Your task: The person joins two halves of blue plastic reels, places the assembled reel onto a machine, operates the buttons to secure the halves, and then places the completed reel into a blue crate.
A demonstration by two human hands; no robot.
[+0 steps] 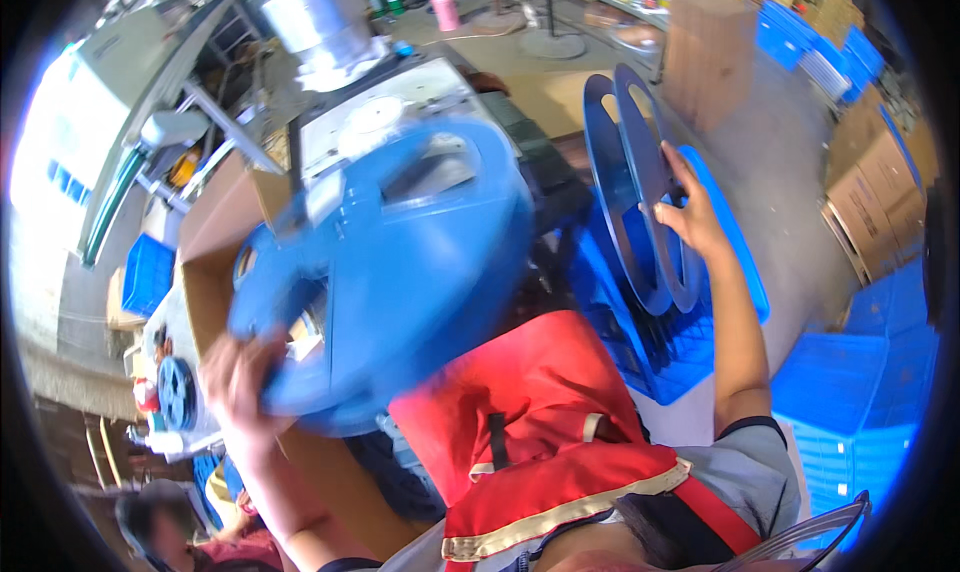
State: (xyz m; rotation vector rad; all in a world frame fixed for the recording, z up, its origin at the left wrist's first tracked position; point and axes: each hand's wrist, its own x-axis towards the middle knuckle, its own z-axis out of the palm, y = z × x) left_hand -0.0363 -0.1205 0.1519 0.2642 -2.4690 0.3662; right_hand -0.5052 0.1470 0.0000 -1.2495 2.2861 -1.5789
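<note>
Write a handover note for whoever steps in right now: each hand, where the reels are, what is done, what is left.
Left hand: grips the lower rim of a large blue reel, held up, tilted and blurred, over an open cardboard box.
Right hand: holds a second blue reel upright on edge in the blue crate.
Another blue reel sits on the machine at far left.
Done: both reels are in hand.
Left: neither reel is set down or released; where the raised one goes cannot be told.

Both hands raised — left and right — fingers curled.
</note>
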